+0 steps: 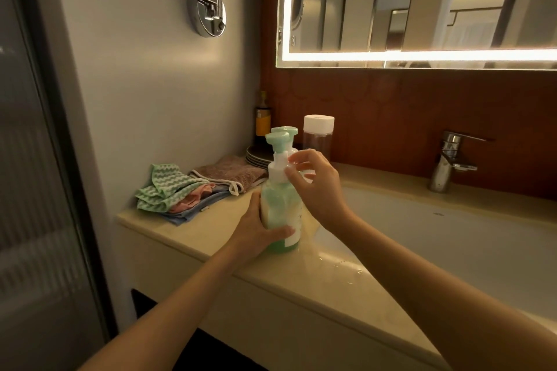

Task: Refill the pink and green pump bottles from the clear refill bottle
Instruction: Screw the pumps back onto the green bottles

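1. The right hand [316,187] sits just right of centre in the frame. Its fingers [297,156] are curled, and thumb and forefinger pinch the white collar [277,172] under the pump head [278,138].
2. The left hand [259,230], just below centre, grips the lower body of the same bottle. The thumb lies across the front near the base and the other fingers are hidden behind.
3. The green pump bottle [281,208] stands upright at the centre of the frame on the beige counter [211,238], just beside the left end of the sink [452,238]. It holds green liquid low down and paler foam above.
4. The clear refill bottle [318,143] stands upright just behind, above the right hand, with its white cap [319,122] on.
5. Left of centre lies a heap of folded cloths [168,194] with a brown towel [229,173] beside it. Behind them are stacked plates [256,156] and a dark bottle with a yellow label [262,122].
6. Water drops [346,265] glisten on the counter edge below the right wrist.
7. At the right stands a chrome tap [449,159]. A lit mirror [422,9] fills the upper right, and a swing-arm mirror mount [208,12] is at the upper left.
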Motion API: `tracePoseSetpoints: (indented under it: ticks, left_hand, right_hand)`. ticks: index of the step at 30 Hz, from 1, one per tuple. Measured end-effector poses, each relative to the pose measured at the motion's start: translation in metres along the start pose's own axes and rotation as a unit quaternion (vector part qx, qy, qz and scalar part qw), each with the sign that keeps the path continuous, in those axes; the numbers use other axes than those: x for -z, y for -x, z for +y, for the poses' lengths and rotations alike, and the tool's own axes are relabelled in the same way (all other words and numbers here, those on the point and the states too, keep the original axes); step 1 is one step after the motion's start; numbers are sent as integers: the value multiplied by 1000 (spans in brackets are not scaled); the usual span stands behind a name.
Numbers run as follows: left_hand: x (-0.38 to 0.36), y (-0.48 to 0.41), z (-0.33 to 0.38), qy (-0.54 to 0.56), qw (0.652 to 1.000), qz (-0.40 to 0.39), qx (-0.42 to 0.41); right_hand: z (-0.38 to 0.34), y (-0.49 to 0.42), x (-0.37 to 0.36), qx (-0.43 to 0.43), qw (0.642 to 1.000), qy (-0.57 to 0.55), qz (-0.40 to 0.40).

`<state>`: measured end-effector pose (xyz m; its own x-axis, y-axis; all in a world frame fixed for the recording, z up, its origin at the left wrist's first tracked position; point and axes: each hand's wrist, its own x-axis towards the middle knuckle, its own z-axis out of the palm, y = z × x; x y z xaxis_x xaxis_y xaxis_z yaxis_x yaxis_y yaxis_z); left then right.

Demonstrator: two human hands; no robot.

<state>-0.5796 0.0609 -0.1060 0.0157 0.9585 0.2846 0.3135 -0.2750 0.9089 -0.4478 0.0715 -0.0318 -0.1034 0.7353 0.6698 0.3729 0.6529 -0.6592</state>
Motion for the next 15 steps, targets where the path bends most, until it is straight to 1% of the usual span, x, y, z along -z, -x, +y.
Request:
tracePoseSetpoints:
  ticks: [5, 8, 11, 13, 15]
  left_hand:
    - [0, 0, 0, 11, 1000, -3, -1]
    - [0, 1, 0, 12, 1000, -3, -3]
    - [1, 1, 0, 12, 1000, -2, -3]
    - [1, 1, 0, 11, 1000, 0, 0]
    - [1, 1, 1, 9, 1000, 2, 1]
  right_hand:
    - [8, 9, 1, 0, 1000, 0, -23]
    - [-1, 5, -1, -33, 998, -16, -44]
    - [-9, -2, -5, -69, 993, -33, -93]
    - [-9, -3, -8, -80, 989, -7, -127]
    - [-6, -2, -9, -81, 989, 11, -122]
